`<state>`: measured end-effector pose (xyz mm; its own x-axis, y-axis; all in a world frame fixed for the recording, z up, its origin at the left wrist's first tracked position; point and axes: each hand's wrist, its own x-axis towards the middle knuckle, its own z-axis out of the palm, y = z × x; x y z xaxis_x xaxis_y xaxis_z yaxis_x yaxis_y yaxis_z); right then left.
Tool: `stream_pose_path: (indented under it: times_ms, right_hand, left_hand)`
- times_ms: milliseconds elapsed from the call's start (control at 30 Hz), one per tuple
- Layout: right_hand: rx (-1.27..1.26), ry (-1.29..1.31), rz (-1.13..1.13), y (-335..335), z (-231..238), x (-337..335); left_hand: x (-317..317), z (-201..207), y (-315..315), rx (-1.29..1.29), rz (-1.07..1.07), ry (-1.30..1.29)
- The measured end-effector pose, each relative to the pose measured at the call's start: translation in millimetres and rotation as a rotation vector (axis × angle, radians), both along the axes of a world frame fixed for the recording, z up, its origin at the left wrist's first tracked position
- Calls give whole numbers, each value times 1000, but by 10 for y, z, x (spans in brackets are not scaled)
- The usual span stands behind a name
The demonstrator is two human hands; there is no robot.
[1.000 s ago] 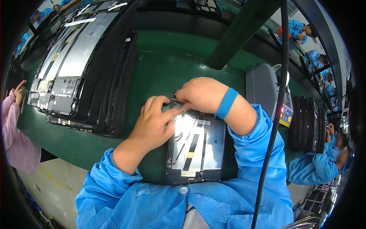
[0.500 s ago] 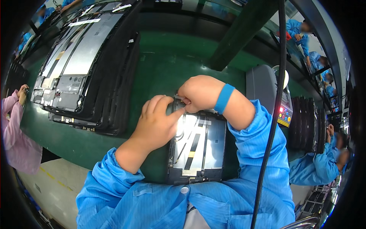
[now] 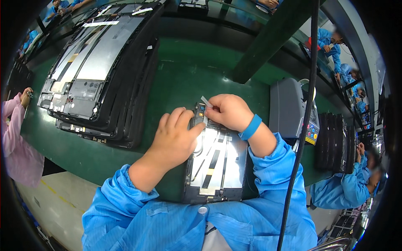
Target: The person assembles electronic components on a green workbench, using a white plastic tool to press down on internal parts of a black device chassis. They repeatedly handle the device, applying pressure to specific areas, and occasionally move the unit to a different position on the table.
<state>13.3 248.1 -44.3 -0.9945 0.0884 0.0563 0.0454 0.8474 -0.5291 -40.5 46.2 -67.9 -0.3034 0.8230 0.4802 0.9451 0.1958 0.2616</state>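
Observation:
A black tablet back panel (image 3: 217, 167) with a shiny metal inside lies on the green bench (image 3: 184, 75) in front of me. My left hand (image 3: 176, 136) rests on its upper left edge, fingers pressing by the top corner. My right hand (image 3: 228, 111), with a blue wristband, is at the panel's top edge and pinches a small pale strip (image 3: 206, 101) between thumb and fingers. The panel's upper part is hidden under both hands.
A leaning stack of several similar black panels (image 3: 96, 71) fills the bench to the left. A grey machine with coloured buttons (image 3: 291, 108) stands at the right, with a black cable (image 3: 307, 113) hanging in front. Other people work at the left edge and the right.
My right hand has shifted slightly and now lifts a small pale strip off the panel's top edge. My left hand's fingers have spread a little along the edge.

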Motion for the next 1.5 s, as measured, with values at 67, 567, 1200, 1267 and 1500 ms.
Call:
stream_pose_path:
  times_ms: [67, 567, 1200, 1267, 1500]
  right_hand:
    - [33, -39, -106, -77, -18, -6]
    - [-176, -132, -490, -149, 52, -12]
    - [-501, 306, -339, -393, 170, 1704]
    - [-451, 339, -436, -246, -30, 1729]
    - [-1031, 338, -608, 122, -283, 1567]
  left_hand:
    - [6, -3, 5, -6, 7, 19]
    - [51, 28, -1, -54, 0, 141]
    - [657, 548, 439, -97, -350, -750]
    - [638, 438, 633, -63, -251, -865]
    - [636, 269, 947, -177, -322, -70]
